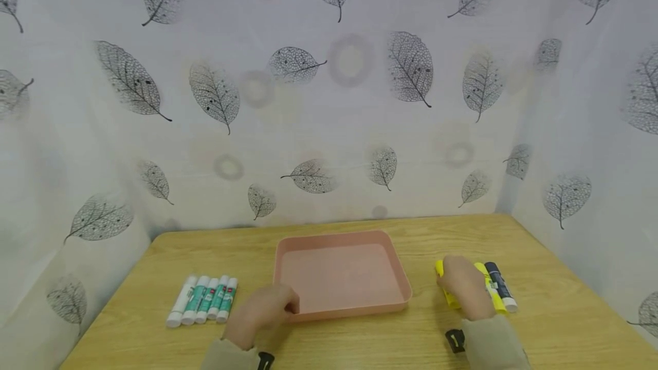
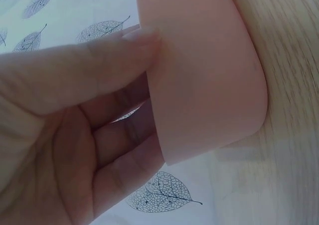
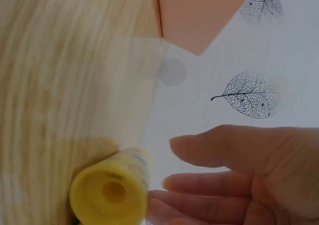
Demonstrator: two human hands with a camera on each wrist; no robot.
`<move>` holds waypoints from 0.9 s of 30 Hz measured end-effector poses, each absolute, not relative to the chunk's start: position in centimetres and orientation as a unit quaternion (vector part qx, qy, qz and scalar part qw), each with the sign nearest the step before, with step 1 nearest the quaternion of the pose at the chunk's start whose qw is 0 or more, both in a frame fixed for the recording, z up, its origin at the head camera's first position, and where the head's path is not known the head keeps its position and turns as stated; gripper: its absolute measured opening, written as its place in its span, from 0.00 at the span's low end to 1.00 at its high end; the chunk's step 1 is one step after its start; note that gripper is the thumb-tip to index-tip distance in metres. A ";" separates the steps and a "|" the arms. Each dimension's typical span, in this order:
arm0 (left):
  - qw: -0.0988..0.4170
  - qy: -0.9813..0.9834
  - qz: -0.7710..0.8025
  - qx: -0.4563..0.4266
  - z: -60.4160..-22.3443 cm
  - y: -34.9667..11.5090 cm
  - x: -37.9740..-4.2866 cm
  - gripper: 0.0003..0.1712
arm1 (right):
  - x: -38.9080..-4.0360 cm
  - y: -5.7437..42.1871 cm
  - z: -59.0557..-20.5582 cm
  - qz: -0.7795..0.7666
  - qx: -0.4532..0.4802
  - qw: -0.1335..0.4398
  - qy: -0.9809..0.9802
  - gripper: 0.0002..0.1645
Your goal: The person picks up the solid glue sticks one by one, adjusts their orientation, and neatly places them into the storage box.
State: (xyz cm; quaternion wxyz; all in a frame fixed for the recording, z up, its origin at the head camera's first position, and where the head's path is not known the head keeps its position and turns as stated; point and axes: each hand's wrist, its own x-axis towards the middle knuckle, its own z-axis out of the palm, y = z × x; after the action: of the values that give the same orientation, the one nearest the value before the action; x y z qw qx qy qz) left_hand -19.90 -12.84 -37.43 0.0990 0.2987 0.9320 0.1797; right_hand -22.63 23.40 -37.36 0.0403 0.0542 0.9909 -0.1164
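Observation:
A shallow pink tray [image 1: 341, 313] lies in the middle of the wooden table. My left hand [image 1: 264, 310] grips its front left corner; in the left wrist view the thumb lies on the outer face of the tray wall [image 2: 209, 85] and the fingers go behind it. Over at the right, my right hand [image 1: 465, 284] is above yellow glue sticks [image 1: 496, 296], partly hiding them. In the right wrist view, a yellow glue stick [image 3: 109, 190] lies beside the fingertips, with thumb and fingers apart; whether they touch it I cannot tell.
Several white and green glue sticks [image 1: 203, 300] lie side by side left of the tray. A dark glue stick [image 1: 501, 286] with a white end is at the far right of the yellow ones. A leaf-patterned curtain [image 1: 329, 130] hangs behind the table [image 1: 360, 341].

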 end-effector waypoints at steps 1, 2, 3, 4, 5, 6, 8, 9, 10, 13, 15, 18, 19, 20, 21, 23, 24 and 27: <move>0.099 0.931 0.182 0.299 -37.4 -12.8 -19.9 0.08 | -22.6 23.4 -37.5 -0.116 0.052 0.039 0.991 0.13; 0.099 0.931 0.183 0.300 -37.4 -12.8 -19.9 0.08 | -22.6 23.5 -37.5 -0.117 0.051 0.036 0.991 0.12; 0.098 0.931 0.183 0.300 -37.4 -12.7 -19.9 0.08 | -22.6 23.5 -37.6 -0.118 0.050 0.035 0.991 0.11; 0.097 0.931 0.182 0.301 -37.4 -12.7 -19.9 0.07 | -22.5 23.6 -37.7 -0.119 0.050 0.036 0.991 0.10; 0.095 0.931 0.182 0.302 -37.5 -12.7 -19.9 0.07 | -22.5 23.6 -37.8 -0.122 0.051 0.036 0.991 0.10; 0.093 0.931 0.181 0.303 -37.5 -12.7 -19.9 0.07 | -22.5 23.6 -37.9 -0.124 0.051 0.038 0.990 0.10; 0.093 0.931 0.179 0.303 -37.5 -12.6 -20.0 0.07 | -22.6 23.7 -38.2 -0.129 0.050 0.042 0.989 0.09; 0.093 0.932 0.178 0.303 -37.4 -12.6 -20.0 0.07 | -22.6 23.8 -38.3 -0.131 0.049 0.044 0.989 0.10; 0.094 0.932 0.178 0.302 -37.4 -12.6 -20.0 0.07 | -22.7 23.8 -38.5 -0.133 0.048 0.046 0.989 0.10; 0.103 0.931 0.182 0.299 -37.3 -12.5 -20.0 0.08 | -22.8 23.9 -38.8 -0.138 0.045 0.051 0.988 0.11; 0.112 0.930 0.187 0.296 -37.2 -12.5 -20.0 0.08 | -22.9 23.9 -38.9 -0.146 0.045 0.055 0.987 0.12; 0.124 0.928 0.196 0.290 -37.1 -12.5 -20.0 0.08 | -22.9 23.9 -39.0 -0.163 0.045 0.063 0.984 0.12; 0.124 0.929 0.195 0.290 -37.1 -12.5 -20.0 0.08 | -22.9 23.9 -39.0 -0.168 0.044 0.066 0.983 0.12; 0.124 0.929 0.194 0.290 -37.1 -12.5 -20.0 0.08 | -22.9 23.8 -39.0 -0.172 0.042 0.067 0.982 0.11; 0.123 0.929 0.196 0.290 -37.1 -12.5 -20.0 0.08 | -22.9 23.8 -39.0 -0.174 0.040 0.069 0.982 0.11; 0.124 0.929 0.195 0.289 -37.2 -12.6 -20.0 0.08 | -23.0 23.8 -39.0 -0.174 0.038 0.071 0.981 0.11; 0.123 0.929 0.195 0.290 -37.2 -12.6 -20.1 0.08 | -23.0 23.8 -39.0 -0.174 0.038 0.072 0.981 0.11; 0.122 0.928 0.198 0.291 -37.2 -12.8 -20.0 0.08 | -23.1 23.6 -39.0 -0.173 0.035 0.073 0.982 0.11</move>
State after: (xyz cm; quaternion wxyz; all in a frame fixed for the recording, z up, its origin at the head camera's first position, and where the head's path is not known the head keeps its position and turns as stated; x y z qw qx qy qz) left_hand -20.02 -12.77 -37.23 0.1222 0.2910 0.9279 0.1984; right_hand -23.14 23.59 -39.00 0.0729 0.0346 0.9817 -0.1728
